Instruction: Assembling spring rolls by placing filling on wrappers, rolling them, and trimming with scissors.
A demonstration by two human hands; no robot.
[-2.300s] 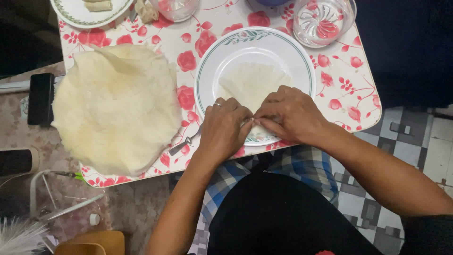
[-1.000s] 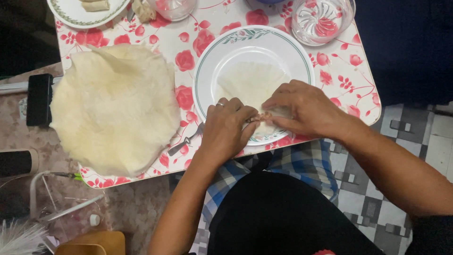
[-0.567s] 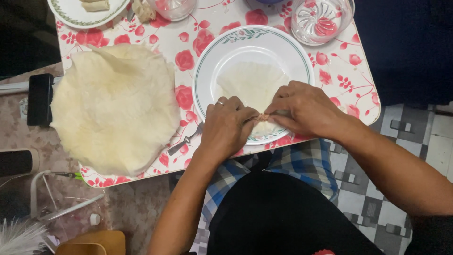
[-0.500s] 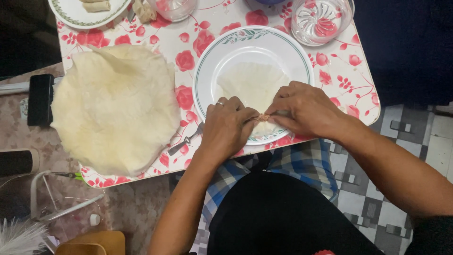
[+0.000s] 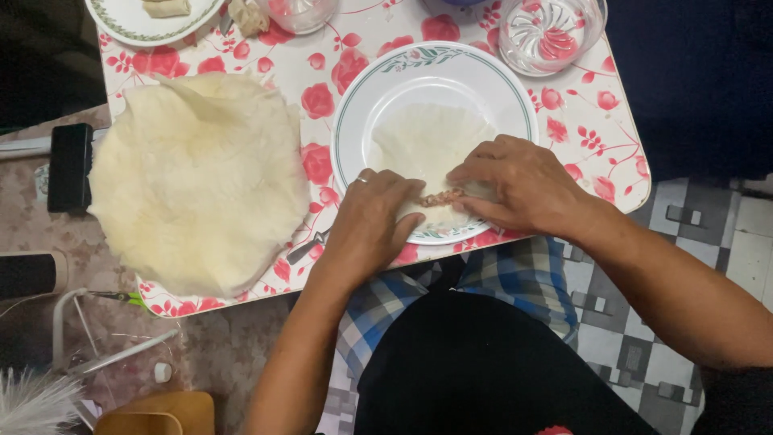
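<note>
Left hand: the left hand (image 5: 372, 224) rests on the near edge of the thin wrapper (image 5: 427, 145), fingers curled down and pinching the sheet against the filling (image 5: 441, 196).
Right hand: the right hand (image 5: 519, 187) lies opposite, fingers pressed flat on the same fold, holding the wrapper over the filling.
Wrapper: it lies on the white plate (image 5: 362, 105), on the floral tablecloth (image 5: 596, 129).
Stack: a pile of spare wrappers (image 5: 197, 181) sits to the left, well apart from both hands.
Risk: the sheet looks thin, so a hard pull could likely tear it, and a loose fold could let the filling slip out at the ends.
Change: compared with two seconds ago, the right hand has shifted further over the wrapper and the fold looks tighter.
</note>
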